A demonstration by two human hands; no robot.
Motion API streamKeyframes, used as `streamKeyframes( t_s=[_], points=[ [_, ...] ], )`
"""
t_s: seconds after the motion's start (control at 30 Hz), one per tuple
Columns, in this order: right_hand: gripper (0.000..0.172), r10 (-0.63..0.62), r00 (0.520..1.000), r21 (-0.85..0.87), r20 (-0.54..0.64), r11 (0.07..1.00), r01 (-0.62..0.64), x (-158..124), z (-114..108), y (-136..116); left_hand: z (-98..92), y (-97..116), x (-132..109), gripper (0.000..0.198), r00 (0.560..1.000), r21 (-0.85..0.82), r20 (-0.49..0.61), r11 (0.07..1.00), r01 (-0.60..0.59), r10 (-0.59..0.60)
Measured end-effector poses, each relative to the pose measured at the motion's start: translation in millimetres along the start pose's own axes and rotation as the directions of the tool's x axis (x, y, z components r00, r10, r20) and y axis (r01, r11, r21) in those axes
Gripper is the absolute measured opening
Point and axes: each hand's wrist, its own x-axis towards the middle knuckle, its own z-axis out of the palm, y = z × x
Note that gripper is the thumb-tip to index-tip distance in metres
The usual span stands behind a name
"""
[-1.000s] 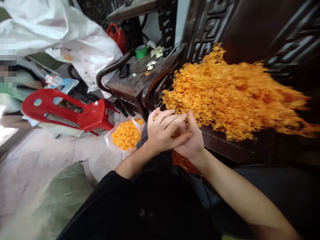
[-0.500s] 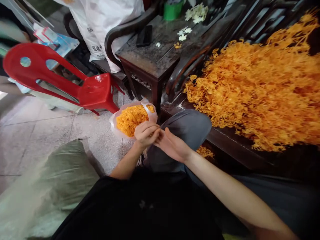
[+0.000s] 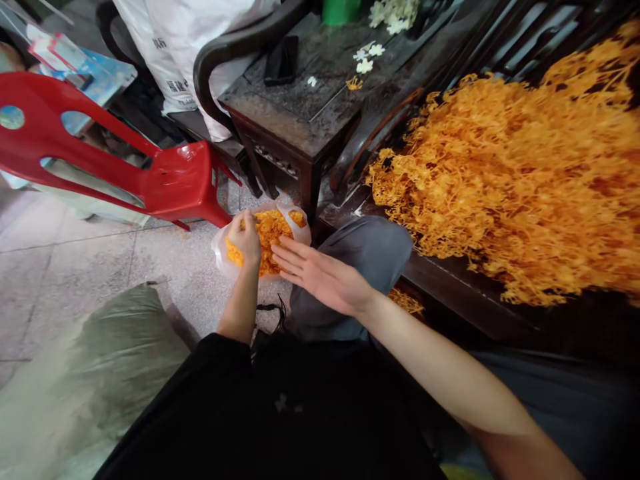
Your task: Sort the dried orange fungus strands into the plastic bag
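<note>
My left hand [image 3: 245,238] is closed in a pinch over the left side of a translucent plastic bag [image 3: 220,250]. Anything between its fingertips is too small to make out. Small orange flower-like pieces [image 3: 273,230] fill the bag, which stands on the floor. My right hand [image 3: 323,273] is stretched out flat, fingers straight and palm showing, beside the bag's right side and over my grey trouser leg [image 3: 373,247]. Nothing shows in it. To the right, a big heap of orange branching artificial flower sprays [image 3: 510,180] lies on a dark wooden bench [image 3: 455,283].
A red plastic chair [image 3: 180,177] stands left of the bag. Behind it are a dark wooden side table [image 3: 295,123] with a phone [image 3: 281,61] and white flowers [image 3: 367,57], and white sacks [image 3: 175,40]. A greenish sack [image 3: 135,340] lies at lower left.
My hands were together in front of the bag and are now apart. The left has moved left and up over the orange pieces; the right has straightened its fingers. The view has shifted slightly right.
</note>
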Motion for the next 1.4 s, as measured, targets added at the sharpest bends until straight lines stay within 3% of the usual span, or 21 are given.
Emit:
streamKeyframes(
  t_s=[0.1,0.17,0.23,0.3,0.37,0.43,0.47,0.5,0.57,0.63,0.7,0.87,1.0,1.1,1.13,1.17,1.27,1.3,1.33,1.37,1.4],
  points=[
    [0.059,-0.044,0.999,-0.118,0.020,0.992,0.047,-41.5,-10.5,-34.5,21.9,-17.1,16.7,0.039,0.988,0.346,0.146,0.933,-0.099,0.051],
    [0.056,-0.112,0.992,-0.223,-0.065,0.970,0.095,-77.3,-25.9,-57.8,37.6,-25.2,14.7,0.047,0.945,0.415,0.320,0.888,-0.198,0.061],
    [0.053,-0.226,0.959,-0.367,-0.173,0.918,0.151,-112.9,-47.6,-76.9,49.0,-31.1,8.2,0.052,0.929,0.427,0.367,0.877,-0.222,0.056],
    [0.053,-0.361,0.886,-0.509,-0.291,0.843,0.176,-142.6,-72.4,-89.4,54.9,-33.9,2.7,0.056,0.911,0.436,0.410,0.865,-0.247,0.054],
    [0.046,-0.519,0.764,-0.667,-0.384,0.728,0.160,-163.0,-95.8,-95.0,56.6,-32.9,1.1,0.061,0.894,0.442,0.446,0.857,-0.265,0.047],
    [0.036,-0.655,0.620,-0.852,-0.432,0.521,-0.042,-173.5,-115.6,-95.7,55.8,-28.5,3.6,0.068,0.884,0.452,0.466,0.851,-0.267,0.030],
    [0.036,-0.697,0.583,-0.908,-0.417,0.343,-0.240,-175.6,-124.3,-95.1,54.9,-25.8,6.0,0.073,0.883,0.460,0.469,0.848,-0.261,0.017],
    [0.037,-0.695,0.607,-0.894,-0.385,0.119,-0.431,-175.9,-132.3,-94.3,53.6,-23.2,8.7,0.079,0.883,0.470,0.469,0.844,-0.258,0.009],
    [0.035,-0.566,0.742,-0.763,-0.358,-0.281,-0.583,-172.2,-146.7,-91.7,49.4,-19.9,13.3,0.089,0.889,0.495,0.458,0.824,-0.276,0.022],
    [0.037,-0.417,0.827,-0.701,-0.377,-0.456,-0.549,-164.4,-158.5,-87.4,43.2,-19.6,14.8,0.093,0.900,0.535,0.421,0.770,-0.347,0.113],
    [0.038,-0.368,0.844,-0.685,-0.389,-0.497,-0.532,-154.3,-168.1,-82.0,36.2,-21.1,13.1,0.090,0.906,0.557,0.381,0.737,-0.383,0.182],
    [0.042,-0.403,0.806,-0.666,-0.433,-0.460,-0.588,-137.9,-189.3,-75.7,24.4,-17.7,9.5,0.089,0.947,0.514,0.231,0.799,-0.312,0.222],
    [0.031,-0.403,0.812,-0.697,-0.422,-0.428,-0.575,-154.0,-193.7,-83.4,8.5,1.9,10.0,0.076,0.956,0.465,0.168,0.836,-0.292,0.241],
    [0.027,-0.518,0.809,-0.814,-0.277,-0.321,-0.484,-178.7,-184.4,-98.5,-7.1,33.8,3.8,0.057,0.931,0.365,-0.017,0.869,-0.334,0.365],
    [0.025,-0.632,0.753,-0.877,-0.186,-0.239,-0.418,-186.9,-180.5,-106.5,-9.5,50.2,-0.5,0.049,0.889,0.319,-0.094,0.860,-0.399,0.447],
    [0.024,-0.760,0.642,-0.933,-0.102,-0.151,-0.327,-194.2,-176.9,-116.2,-9.0,70.1,-6.2,0.043,0.824,0.259,-0.180,0.833,-0.488,0.538],
    [0.025,-0.986,0.168,-0.999,-0.015,0.008,-0.039,-208.9,-170.9,-154.2,15.1,150.6,-32.6,0.030,0.506,0.023,-0.364,0.551,-0.834,0.782],
    [0.028,-0.998,0.053,-0.999,-0.020,0.022,0.027,-211.7,-170.7,-168.8,31.4,182.0,-44.2,0.029,0.438,-0.033,-0.329,0.453,-0.891,0.837],
    [0.031,-0.999,-0.033,-0.996,-0.026,0.023,0.081,-214.1,-171.1,-183.8,51.3,213.7,-56.3,0.033,0.432,-0.085,-0.193,0.424,-0.902,0.881],
    [0.034,-0.995,-0.094,-0.992,-0.027,0.015,0.124,-216.5,-172.0,-198.9,74.5,244.2,-68.0,0.043,0.431,-0.122,-0.015,0.426,-0.896,0.902],
    [0.037,-0.990,-0.138,-0.988,-0.021,0.000,0.153,-219.6,-173.0,-213.6,100.0,272.0,-78.1,0.058,0.385,-0.144,0.155,0.407,-0.902,0.910]
  ],
)
